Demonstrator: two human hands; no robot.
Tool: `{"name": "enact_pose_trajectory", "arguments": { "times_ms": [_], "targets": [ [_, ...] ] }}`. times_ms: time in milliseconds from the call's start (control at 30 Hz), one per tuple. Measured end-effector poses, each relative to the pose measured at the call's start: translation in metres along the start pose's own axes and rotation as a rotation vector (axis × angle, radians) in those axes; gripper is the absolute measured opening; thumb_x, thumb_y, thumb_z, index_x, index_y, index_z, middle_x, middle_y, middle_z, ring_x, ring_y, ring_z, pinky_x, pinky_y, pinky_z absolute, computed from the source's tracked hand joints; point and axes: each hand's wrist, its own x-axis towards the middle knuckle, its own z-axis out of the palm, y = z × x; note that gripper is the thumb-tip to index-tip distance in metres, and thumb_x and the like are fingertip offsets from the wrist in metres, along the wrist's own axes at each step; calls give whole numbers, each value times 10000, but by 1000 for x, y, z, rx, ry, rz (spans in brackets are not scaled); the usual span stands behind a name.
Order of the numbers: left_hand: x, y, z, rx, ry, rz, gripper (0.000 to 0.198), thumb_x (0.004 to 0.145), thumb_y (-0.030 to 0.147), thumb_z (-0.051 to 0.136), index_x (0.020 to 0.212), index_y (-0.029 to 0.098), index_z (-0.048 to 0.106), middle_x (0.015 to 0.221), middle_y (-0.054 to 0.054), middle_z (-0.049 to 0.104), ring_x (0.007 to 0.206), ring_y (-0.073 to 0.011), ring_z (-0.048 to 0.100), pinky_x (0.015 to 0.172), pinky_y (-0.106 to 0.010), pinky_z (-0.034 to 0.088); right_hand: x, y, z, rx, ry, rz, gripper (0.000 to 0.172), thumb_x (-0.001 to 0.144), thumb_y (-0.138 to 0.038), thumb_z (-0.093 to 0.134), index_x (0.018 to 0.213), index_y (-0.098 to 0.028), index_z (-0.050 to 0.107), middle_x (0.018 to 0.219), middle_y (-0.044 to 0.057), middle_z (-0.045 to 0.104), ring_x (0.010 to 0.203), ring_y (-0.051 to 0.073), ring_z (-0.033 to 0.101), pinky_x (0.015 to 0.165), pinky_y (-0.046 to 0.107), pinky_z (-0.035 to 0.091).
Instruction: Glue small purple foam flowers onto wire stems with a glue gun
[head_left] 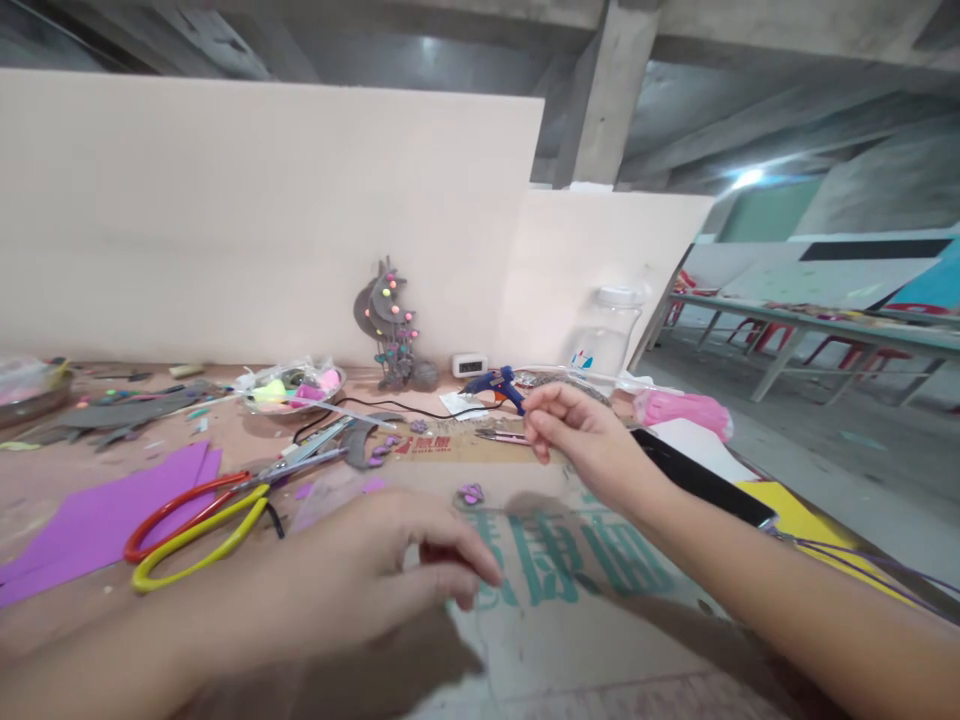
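My left hand [409, 560] hovers low over the cardboard, fingers loosely bent, with a gap between thumb and fingers and nothing visible in it. Further forward, my right hand [566, 425] has its thumb and fingers drawn together; whatever they may hold is too small to make out. Beside its fingertips lie tweezers [501, 437], partly hidden by the hand. Just behind is a blue glue gun [491, 382]. A small purple flower-like piece [471, 493] rests on the cardboard [525, 640] between both hands. Left of it sits a grey crescent [360, 440] with purple pieces attached.
Scissors [202, 520] with red and yellow handles lie by purple sheets [112, 510]. A decorated grey moon ornament [394, 330] stands at the back, near a small digital clock [469, 365]. A clear jar [607, 330] and a black phone [701, 478] are on the right.
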Motion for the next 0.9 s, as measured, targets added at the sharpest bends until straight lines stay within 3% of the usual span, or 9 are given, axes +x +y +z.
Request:
{"name": "enact_pose_trajectory", "arguments": {
  "times_ms": [67,167,233,333,400,567,900],
  "targets": [
    [13,-17,-1,50,86,-46,202,811,250,507,899,272,688,832,28,697,721,-132,632,623,-202,478,-8,0,10,29,-72,12,145,784,-249,609,878,-178,524,676,-35,539,528,62,487,525,211,398],
    [27,-35,-2,69,151,-58,208,792,232,521,922,256,682,895,21,697,808,-149,628,703,-233,480,-19,0,19,141,-202,61,171,798,-304,606,889,-181,528,703,-29,531,543,62,496,533,214,405],
    [30,-39,-1,56,176,-68,193,792,248,525,905,246,681,893,13,698,820,-158,631,709,-245,484,-25,2,21,232,-319,106,279,794,-438,574,853,-169,525,686,-15,538,544,74,499,517,220,408],
    [24,-36,6,-7,254,-89,194,803,328,522,899,252,673,883,7,699,647,-141,640,565,-238,490,-31,9,25,282,-438,158,420,749,-563,543,769,-144,525,646,-3,539,530,80,494,500,220,402],
    [19,-29,11,-29,336,-66,207,822,350,502,934,280,661,850,21,698,542,-118,617,503,-234,480,-34,14,29,254,-452,186,408,768,-540,539,715,-135,518,608,-12,522,505,70,483,489,208,383],
    [13,-20,18,144,508,174,110,770,261,611,859,285,672,868,32,687,827,-149,624,765,-265,478,-39,23,40,211,-431,324,393,800,-511,519,673,-140,492,557,-33,494,461,56,474,452,184,374],
    [17,-34,24,149,489,215,62,800,229,581,789,223,642,791,23,655,763,-124,589,730,-248,438,-44,18,47,125,-410,351,408,810,-523,493,660,-145,482,581,-25,497,480,57,484,444,176,370]
  ]
}}
